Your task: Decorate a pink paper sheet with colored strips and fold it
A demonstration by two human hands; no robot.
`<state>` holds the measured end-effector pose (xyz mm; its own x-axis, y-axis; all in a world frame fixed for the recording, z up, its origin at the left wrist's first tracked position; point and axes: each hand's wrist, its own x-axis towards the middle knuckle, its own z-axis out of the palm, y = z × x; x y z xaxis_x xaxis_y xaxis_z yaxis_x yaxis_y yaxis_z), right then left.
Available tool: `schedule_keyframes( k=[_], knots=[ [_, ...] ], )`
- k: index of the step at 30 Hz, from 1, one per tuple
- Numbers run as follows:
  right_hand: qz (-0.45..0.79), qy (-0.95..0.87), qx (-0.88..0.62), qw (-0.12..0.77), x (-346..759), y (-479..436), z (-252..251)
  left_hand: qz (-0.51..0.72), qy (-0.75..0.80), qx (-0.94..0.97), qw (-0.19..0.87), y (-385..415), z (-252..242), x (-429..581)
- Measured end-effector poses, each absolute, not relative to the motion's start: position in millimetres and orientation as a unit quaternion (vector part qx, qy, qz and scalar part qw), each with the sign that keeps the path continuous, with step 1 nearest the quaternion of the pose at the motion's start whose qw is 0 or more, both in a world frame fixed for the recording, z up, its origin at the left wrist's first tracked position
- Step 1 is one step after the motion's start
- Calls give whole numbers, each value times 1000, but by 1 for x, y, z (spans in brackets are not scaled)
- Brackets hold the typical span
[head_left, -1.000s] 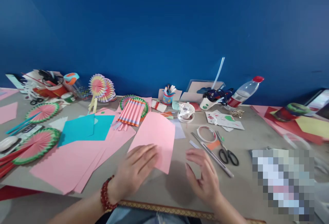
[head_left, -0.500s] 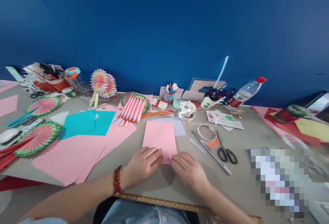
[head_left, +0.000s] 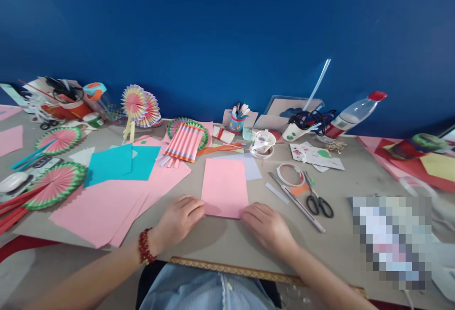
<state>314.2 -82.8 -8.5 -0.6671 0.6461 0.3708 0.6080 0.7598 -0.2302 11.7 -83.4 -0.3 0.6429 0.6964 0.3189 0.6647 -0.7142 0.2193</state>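
A pink sheet of paper (head_left: 225,188) lies upright in front of me on the grey table. At its lower left corner is my left hand (head_left: 181,220), a red bead bracelet (head_left: 145,246) on the wrist; the fingers are curled together against the paper's edge. My right hand (head_left: 268,227) grips the lower right corner in the same way, fingers close together. Both thumbs are hidden under the hands. Partly beneath the sheet's far right side sits a pale lilac paper (head_left: 252,167).
To the right lie a utility knife (head_left: 302,208), black-handled scissors (head_left: 319,205) and a tape roll (head_left: 289,175). Larger pink sheets (head_left: 95,210), teal paper (head_left: 145,163) and pleated paper fans (head_left: 59,186) cover the left. A bottle (head_left: 351,115) leans by the blue wall.
My left hand has slid left from the sheet's lower edge to its left corner. My right hand has shifted slightly right. More of the pink paper shows; the camera view has moved a little.
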Motion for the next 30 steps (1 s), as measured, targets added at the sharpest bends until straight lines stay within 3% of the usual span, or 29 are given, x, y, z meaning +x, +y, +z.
schedule_keyframes(
  k=[10, 30],
  knots=[
    [200, -865, -405, 219, 312, -70, 5, 184, 465, 844, 196, -68, 11, 13],
    [249, -846, -446, 155, 289, -50, 6, 78, 436, 872, 210, -41, 27, 14]
  ],
)
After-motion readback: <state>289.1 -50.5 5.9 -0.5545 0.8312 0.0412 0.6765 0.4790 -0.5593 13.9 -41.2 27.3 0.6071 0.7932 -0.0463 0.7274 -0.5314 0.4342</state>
